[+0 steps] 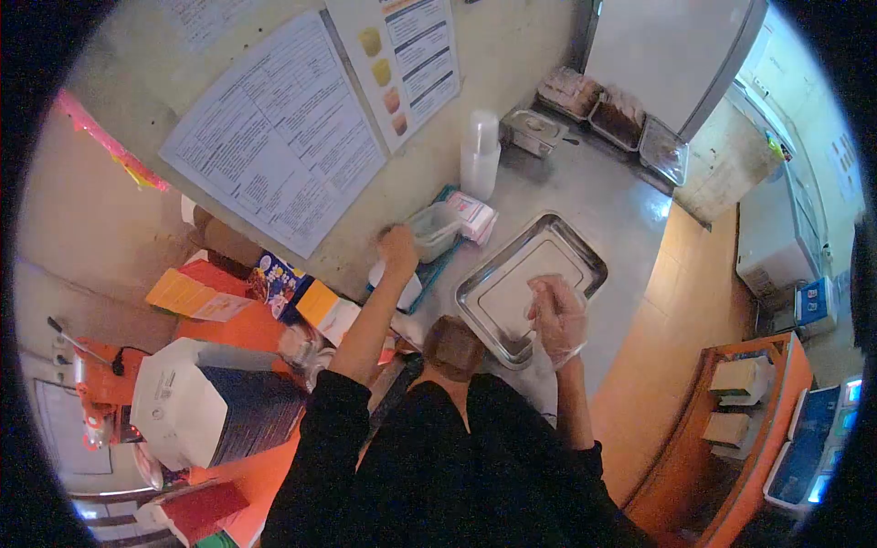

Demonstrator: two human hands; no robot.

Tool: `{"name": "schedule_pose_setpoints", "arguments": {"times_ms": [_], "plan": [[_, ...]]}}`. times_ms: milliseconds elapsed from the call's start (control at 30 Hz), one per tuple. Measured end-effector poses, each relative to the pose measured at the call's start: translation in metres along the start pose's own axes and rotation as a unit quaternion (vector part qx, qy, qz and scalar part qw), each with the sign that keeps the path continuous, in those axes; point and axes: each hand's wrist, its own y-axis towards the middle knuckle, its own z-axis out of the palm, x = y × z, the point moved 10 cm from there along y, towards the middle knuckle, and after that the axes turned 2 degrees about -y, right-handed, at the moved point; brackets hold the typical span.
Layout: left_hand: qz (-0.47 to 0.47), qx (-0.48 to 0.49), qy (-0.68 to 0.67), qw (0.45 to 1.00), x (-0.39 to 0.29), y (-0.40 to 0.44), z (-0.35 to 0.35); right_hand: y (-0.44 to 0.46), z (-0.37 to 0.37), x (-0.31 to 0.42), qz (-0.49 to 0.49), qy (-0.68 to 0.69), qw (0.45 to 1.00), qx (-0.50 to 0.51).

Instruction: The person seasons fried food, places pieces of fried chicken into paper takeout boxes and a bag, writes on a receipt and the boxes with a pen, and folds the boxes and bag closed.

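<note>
My two hands are well apart. My left hand (pixel 398 250) is at the near-left end of a clear rectangular plastic tub (pixel 439 243), its fingers curled in; I cannot tell whether they pinch the rim or only brush it. My right hand (pixel 557 320), in a loose clear plastic glove (pixel 575 334), hangs over the right side of a shallow silver rectangular metal tray (pixel 501 285) with rounded corners, fingers bent toward the palm; whether anything sits between them I cannot tell.

The tub stands on a flat teal tray (pixel 435 273) by the wall, next to a small pink-and-white box (pixel 473 217). I judge it light and a little flexible, easily tipped, best held by a long wall or the rim. The metal tray lies flat on the grey metal table (pixel 621 205); it should be stiff and smooth, slippery under a glove, best gripped by opposite rims.

My left forearm reaches forward, wrist bent; my right forearm rises more upright, elbow near my side.
</note>
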Motion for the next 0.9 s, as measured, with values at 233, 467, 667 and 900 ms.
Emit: {"name": "schedule_pose_setpoints", "arguments": {"times_ms": [233, 467, 667, 900], "plan": [[0.113, -0.102, -0.176, 0.973, 0.01, 0.016, -0.005, 0.0, 0.01, -0.01, 0.045, 0.016, 0.999, 0.008], [-0.01, -0.09, -0.382, 0.92, 0.029, 0.004, -0.041, -0.002, 0.006, 0.011, 0.049, 0.072, 0.996, 0.014], [-0.086, -0.143, -0.645, 0.746, 0.053, -0.096, -0.104, -0.008, 0.017, 0.037, 0.055, 0.112, 0.992, 0.034], [-0.152, -0.144, -0.633, 0.745, 0.123, -0.232, -0.047, -0.026, 0.082, 0.096, -0.072, 0.059, 0.987, 0.129]]}}
